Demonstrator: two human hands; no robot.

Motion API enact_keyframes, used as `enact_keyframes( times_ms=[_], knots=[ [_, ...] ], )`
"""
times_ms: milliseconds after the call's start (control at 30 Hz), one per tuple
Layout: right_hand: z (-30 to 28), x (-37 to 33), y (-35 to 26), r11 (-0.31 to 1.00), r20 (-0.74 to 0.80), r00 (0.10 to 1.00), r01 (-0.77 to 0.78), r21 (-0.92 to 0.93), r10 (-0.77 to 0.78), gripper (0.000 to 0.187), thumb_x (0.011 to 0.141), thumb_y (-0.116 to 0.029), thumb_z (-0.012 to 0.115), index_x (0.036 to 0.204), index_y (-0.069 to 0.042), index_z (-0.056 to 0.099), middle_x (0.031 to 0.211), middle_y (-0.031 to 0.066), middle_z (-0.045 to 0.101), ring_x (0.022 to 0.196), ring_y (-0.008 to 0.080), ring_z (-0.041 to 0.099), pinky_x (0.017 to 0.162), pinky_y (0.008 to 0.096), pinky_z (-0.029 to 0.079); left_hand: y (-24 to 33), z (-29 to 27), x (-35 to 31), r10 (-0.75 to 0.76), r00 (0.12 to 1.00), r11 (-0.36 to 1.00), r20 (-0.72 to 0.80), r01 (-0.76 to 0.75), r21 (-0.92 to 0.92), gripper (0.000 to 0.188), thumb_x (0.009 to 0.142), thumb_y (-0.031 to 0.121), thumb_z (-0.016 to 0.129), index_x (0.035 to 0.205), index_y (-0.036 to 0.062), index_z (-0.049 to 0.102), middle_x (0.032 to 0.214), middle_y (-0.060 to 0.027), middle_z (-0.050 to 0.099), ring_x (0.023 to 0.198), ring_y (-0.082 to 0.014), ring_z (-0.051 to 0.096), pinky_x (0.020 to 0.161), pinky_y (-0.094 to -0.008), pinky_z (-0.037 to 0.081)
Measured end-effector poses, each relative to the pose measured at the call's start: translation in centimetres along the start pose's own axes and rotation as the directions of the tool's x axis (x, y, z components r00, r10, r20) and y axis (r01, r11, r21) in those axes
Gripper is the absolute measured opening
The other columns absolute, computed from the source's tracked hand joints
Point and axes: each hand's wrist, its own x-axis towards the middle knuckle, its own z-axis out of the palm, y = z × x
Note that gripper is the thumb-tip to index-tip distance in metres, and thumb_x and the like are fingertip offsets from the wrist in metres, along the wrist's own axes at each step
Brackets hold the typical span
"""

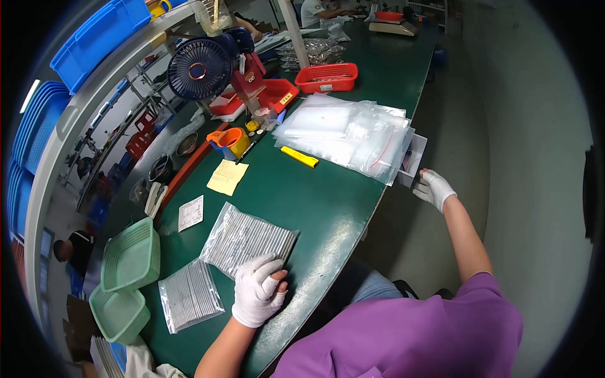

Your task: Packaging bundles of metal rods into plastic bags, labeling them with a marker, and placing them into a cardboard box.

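My left hand [257, 291], in a white glove with bare fingertips, rests with fingers curled at the near edge of a clear bag of thin silvery rods [247, 239]. Nothing shows between its fingers. A second such bag [191, 296] lies just left of it. Off the table's right edge, my right hand [435, 189], gloved the same way, has its fingers bent against the near end of a white drawer [413, 157] that sticks out from under the tabletop. Part of the drawer's inside shows, but its contents are hard to make out.
A pile of clear plastic bags [343, 129] overhangs the table edge above the drawer. A yellow cutter [299, 157], orange tape roll [234, 142], paper notes [227, 177], green baskets [131, 255], a red tray [326, 77] and a dark fan [200, 68] stand about the green table [315, 214].
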Motion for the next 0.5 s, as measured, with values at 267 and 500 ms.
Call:
enact_keyframes(
  times_ms=[267, 500],
  knots=[
    [-2.2, 4.4, -0.7, 0.668, -0.165, 0.655, 0.673, -0.317, -0.738, 0.043, 0.089, -0.013, 0.054, 0.127, 0.001, 0.042, 0.126, 0.0163, 0.05, 0.111, 0.019, 0.052, 0.094, 0.0302, 0.04, -0.1, -0.2, 0.1, -0.021, 0.999, 0.998, 0.027, 0.022, -0.058, 0.02, 0.073, 0.014, 0.063, 0.089, 0.007, 0.055, 0.099, -0.0092, 0.059, 0.093, -0.0289, 0.058, 0.074, -0.0401, 0.048],
    [13.2, -5.2, -4.8, 0.355, 0.51, 0.392, 0.919, -0.174, -0.766, 0.012, 0.088, 0.0, 0.053, 0.098, -0.001, 0.058, 0.094, 0.0048, 0.058, 0.084, 0.0125, 0.058, 0.077, 0.0259, 0.048, -0.5, -0.2, -1.2, -0.036, 0.999, 0.998, 0.013, 0.037, -0.06, 0.016, 0.078, 0.017, 0.062, 0.088, 0.007, 0.055, 0.099, -0.0085, 0.058, 0.093, -0.0291, 0.058, 0.071, -0.0404, 0.048]
  ],
)
